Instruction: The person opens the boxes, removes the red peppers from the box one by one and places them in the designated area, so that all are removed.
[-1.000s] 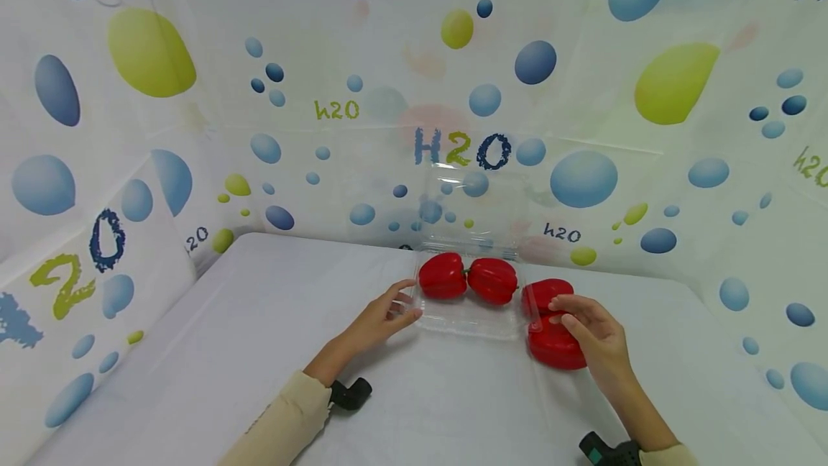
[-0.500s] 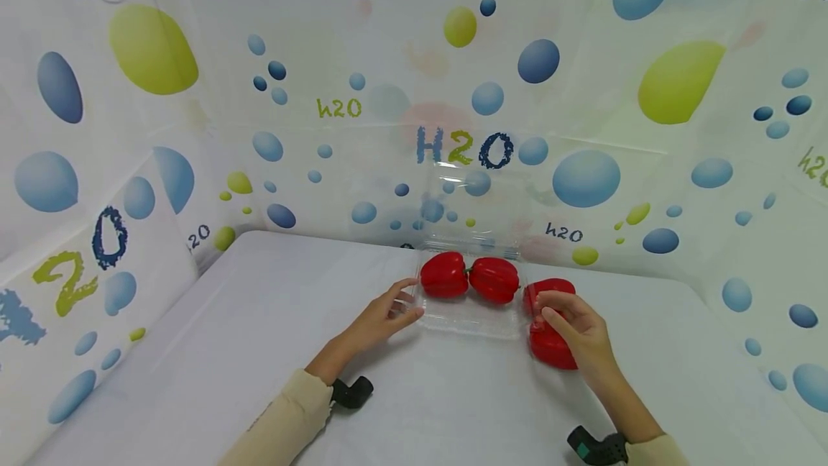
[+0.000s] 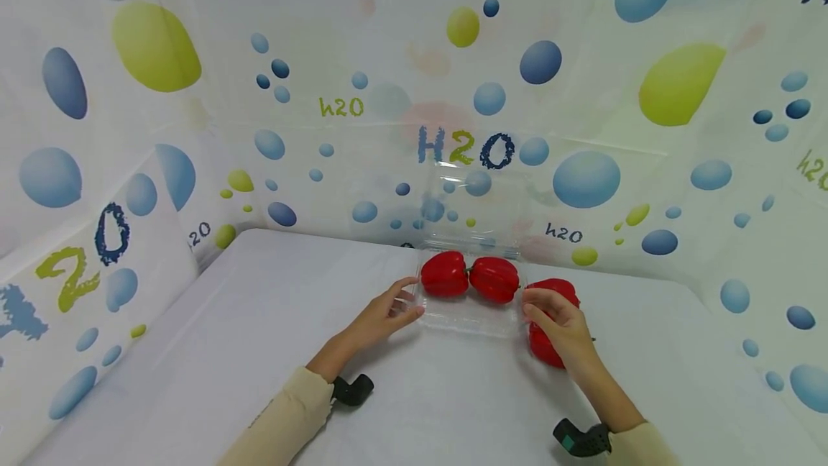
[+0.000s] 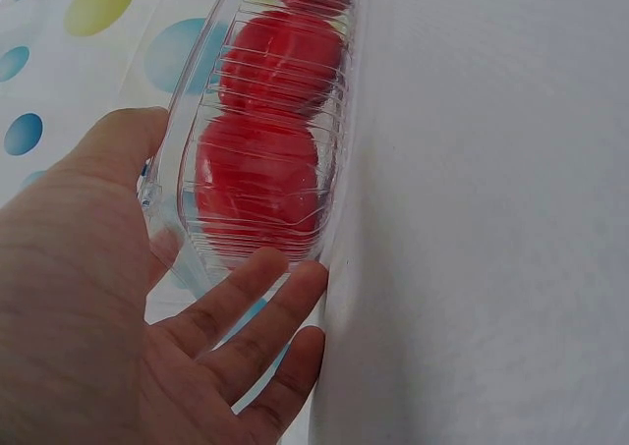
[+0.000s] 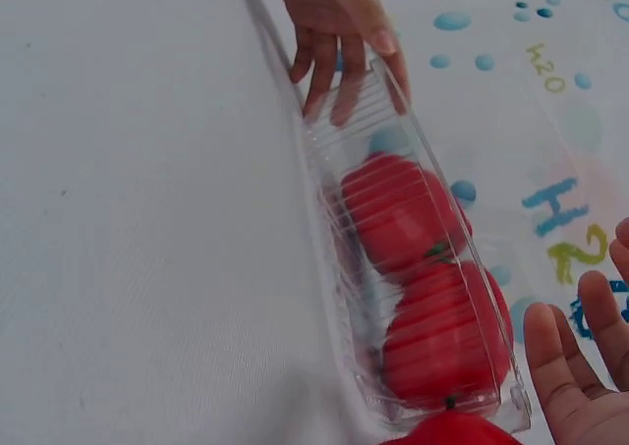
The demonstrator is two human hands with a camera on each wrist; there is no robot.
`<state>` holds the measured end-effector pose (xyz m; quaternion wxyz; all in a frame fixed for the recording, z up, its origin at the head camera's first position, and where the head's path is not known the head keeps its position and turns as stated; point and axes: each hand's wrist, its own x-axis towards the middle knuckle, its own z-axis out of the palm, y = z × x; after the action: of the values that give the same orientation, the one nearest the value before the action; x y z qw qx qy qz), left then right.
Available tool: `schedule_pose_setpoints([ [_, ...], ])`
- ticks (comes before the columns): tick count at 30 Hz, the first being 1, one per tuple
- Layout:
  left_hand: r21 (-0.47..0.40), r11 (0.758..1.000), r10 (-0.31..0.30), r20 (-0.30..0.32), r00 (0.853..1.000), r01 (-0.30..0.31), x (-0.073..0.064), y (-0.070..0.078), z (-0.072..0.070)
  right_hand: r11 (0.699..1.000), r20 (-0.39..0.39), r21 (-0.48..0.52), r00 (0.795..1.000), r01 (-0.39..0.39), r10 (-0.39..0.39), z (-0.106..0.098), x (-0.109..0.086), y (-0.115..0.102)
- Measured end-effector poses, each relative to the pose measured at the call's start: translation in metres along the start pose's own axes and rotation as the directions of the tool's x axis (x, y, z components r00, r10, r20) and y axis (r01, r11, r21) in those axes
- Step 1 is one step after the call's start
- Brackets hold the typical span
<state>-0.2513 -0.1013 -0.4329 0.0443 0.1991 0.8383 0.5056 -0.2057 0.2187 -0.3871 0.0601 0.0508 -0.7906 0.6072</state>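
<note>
A transparent plastic clamshell box (image 3: pixel 472 325) lies on the table with its lid (image 3: pixel 475 196) raised at the back. Inside sit two red bell peppers, one at left (image 3: pixel 443 275) and one at right (image 3: pixel 494 280), along the rear side. My left hand (image 3: pixel 382 318) is at the box's left end, loose fingers touching its wall and the thumb beside the rim. My right hand (image 3: pixel 561 322) hovers by the right end, fingers extended and holding nothing. It partly hides two more bell peppers outside the box, a farther one (image 3: pixel 563 288) and a nearer one (image 3: pixel 543 347).
A white cloth covers the table (image 3: pixel 414 416). Behind it hangs a patterned curtain (image 3: pixel 388 34) with blue and green drops, close to the raised lid. Dark wrist cameras sit on the left wrist (image 3: pixel 353 390) and right wrist (image 3: pixel 582 440).
My right hand has moved left, from over the loose bell peppers to the box's right end. My left hand, the box and the peppers look unmoved.
</note>
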Motion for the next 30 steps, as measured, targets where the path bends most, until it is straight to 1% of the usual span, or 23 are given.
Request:
schedule_pose_setpoints([
  [6,-0.013,1.0,0.005,0.013,1.0,-0.005,0.0,0.001,0.001,1.0,0.039,-0.026,0.999,-0.013,0.014,0.002,0.005,-0.005],
  [9,-0.012,1.0,0.002,0.019,1.0,-0.002,0.0,0.0,0.001,0.997,0.043,-0.068,0.999,-0.029,0.032,0.002,0.008,-0.007],
  [13,-0.008,1.0,-0.002,0.01,1.0,0.002,0.0,-0.001,0.001,0.993,0.036,-0.112,0.998,-0.048,0.052,0.004,0.015,-0.009],
  [16,-0.007,1.0,-0.009,0.003,1.0,0.009,0.0,-0.001,0.0,0.992,0.021,-0.113,0.998,-0.064,0.067,0.008,0.019,-0.009],
  [21,-0.009,1.0,-0.021,0.001,1.0,0.021,-0.001,0.001,0.0,0.991,0.007,-0.086,0.995,-0.098,0.099,0.014,0.023,-0.01],
  [30,-0.002,1.0,-0.028,0.002,1.0,0.028,-0.001,0.003,-0.001,0.99,-0.01,-0.057,0.992,-0.13,0.13,0.019,0.028,-0.009],
])
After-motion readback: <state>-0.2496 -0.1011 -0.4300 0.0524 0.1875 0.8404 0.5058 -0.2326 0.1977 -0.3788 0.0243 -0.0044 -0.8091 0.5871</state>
